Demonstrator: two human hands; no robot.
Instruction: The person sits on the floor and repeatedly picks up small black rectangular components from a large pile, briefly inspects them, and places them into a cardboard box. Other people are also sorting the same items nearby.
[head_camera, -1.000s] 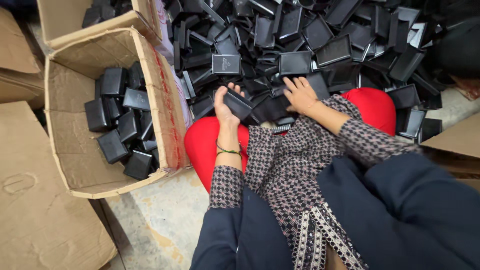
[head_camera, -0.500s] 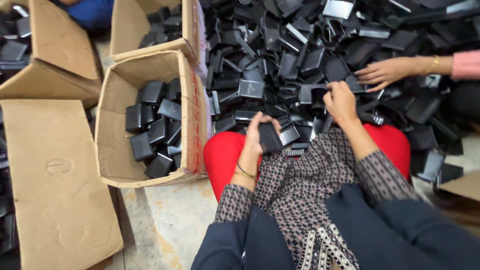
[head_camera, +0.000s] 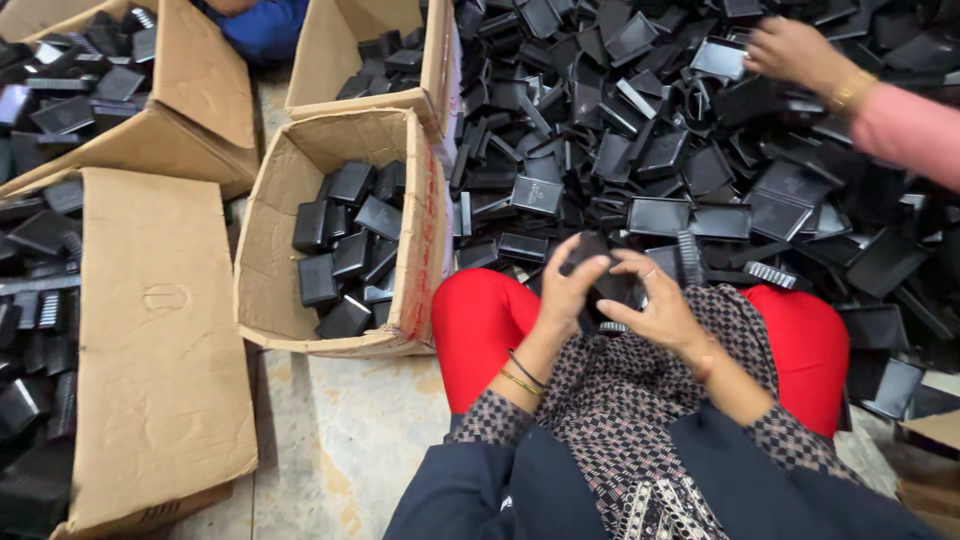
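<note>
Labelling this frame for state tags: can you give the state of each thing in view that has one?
left hand: closed on the black part
right hand: closed on the black part
black part: held over the lap
nearest cardboard box: open, partly filled with black parts
far cardboard box: open, holding black parts
pile of black parts: loose heap
co-worker's hand: reaching into the pile

Open cardboard box (head_camera: 270, 300) of black cases (head_camera: 352, 255)
</note>
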